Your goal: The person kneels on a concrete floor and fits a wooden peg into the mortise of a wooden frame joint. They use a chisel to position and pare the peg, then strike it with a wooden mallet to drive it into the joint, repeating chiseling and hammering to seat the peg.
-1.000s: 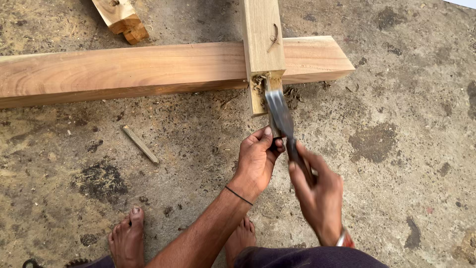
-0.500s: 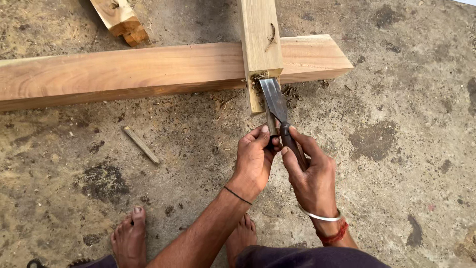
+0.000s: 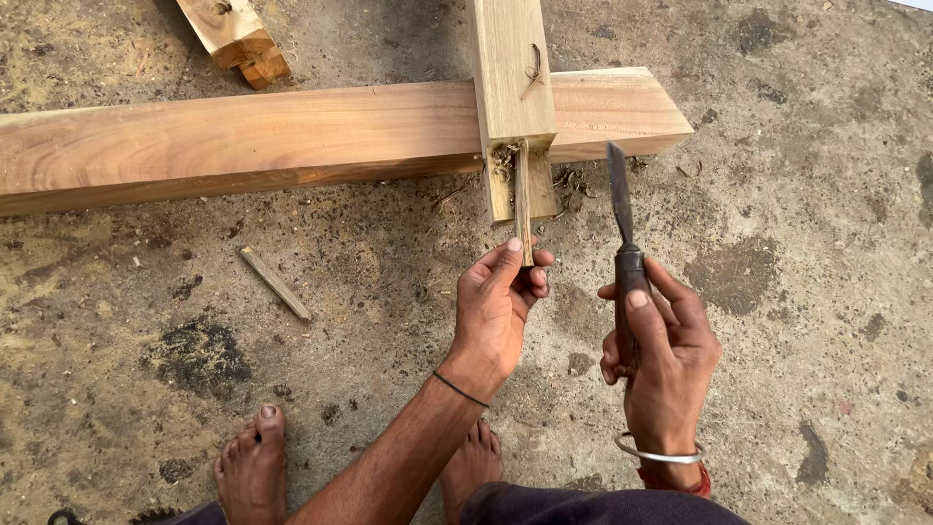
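Note:
A long wooden beam (image 3: 243, 136) lies across the ground, crossed by a narrower upright plank (image 3: 510, 68) whose cut end (image 3: 505, 190) juts toward me. My left hand (image 3: 498, 306) pinches a thin wooden strip (image 3: 523, 199) that runs up into the joint at the plank's end. My right hand (image 3: 661, 355) grips a chisel (image 3: 622, 219) by its dark handle, blade pointing away, held to the right of the plank and clear of the wood.
A short offcut block (image 3: 233, 37) lies at the top left. A small wood sliver (image 3: 276, 283) rests on the rough concrete ground (image 3: 797, 253). Shavings (image 3: 573, 185) lie by the joint. My bare feet (image 3: 255, 465) stand at the bottom.
The chisel was at the joint with both hands close on it. Now my right hand has drawn it off to the right, and my left hand holds the thin strip at the joint.

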